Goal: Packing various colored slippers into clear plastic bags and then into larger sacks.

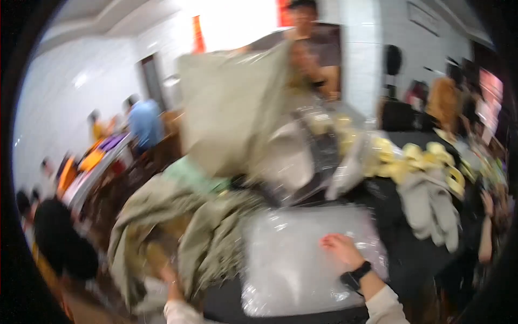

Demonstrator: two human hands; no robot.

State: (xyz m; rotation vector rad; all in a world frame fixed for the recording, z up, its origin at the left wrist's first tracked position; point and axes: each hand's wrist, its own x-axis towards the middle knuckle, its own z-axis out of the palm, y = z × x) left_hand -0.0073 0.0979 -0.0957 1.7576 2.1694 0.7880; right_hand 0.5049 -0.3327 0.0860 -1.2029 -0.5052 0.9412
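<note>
My left hand (167,274) reaches into a rumpled grey-green fringed cloth (216,237) at the lower left. Its fingers are blurred and partly hidden by a yellowish-tan shape (156,256), so its grip is unclear. Over a stack of clear plastic bags (291,264) on the black table, my right hand (343,250) is open, fingers stretched to the left. No object shows in it. A dark watch (356,275) is on that wrist. Whether the right fingers touch the plastic cannot be made out.
A large grey-green cushion-like bundle (232,108) rises beyond the cloth, beside plastic-wrapped goods (294,156). Yellow pieces (421,159) and grey fabric pieces (431,208) lie at the right on the black table (383,197). Across the table stands a person (315,54); others are at both sides.
</note>
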